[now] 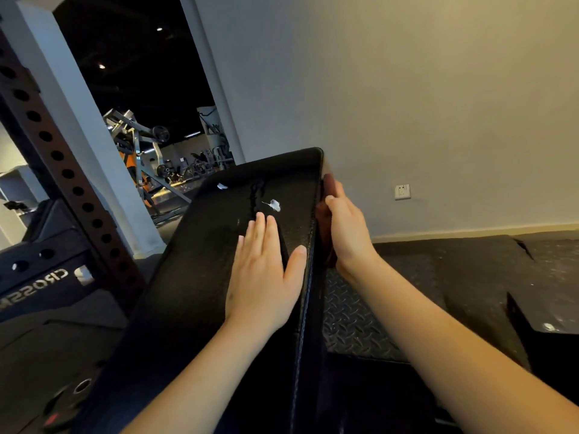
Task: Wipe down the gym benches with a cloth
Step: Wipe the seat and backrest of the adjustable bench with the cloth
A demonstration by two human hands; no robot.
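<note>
Bench (203, 277), black and padded, rises tilted directly in front of the person, beside a rack post (62, 170) with a row of holes. The left hand (260, 277) lies flat on the padding, fingers straight and released. The right hand (347, 233) grasps the bench's right edge, fingers curled behind it. White scuffs (275, 204) mark the padding just above the left fingertips. A wall socket (402, 192) sits to the right.

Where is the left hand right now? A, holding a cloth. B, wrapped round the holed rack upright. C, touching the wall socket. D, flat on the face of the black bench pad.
D: the left hand lies with straight fingers flat on the bench pad, while the right hand holds the pad's side edge.
</note>
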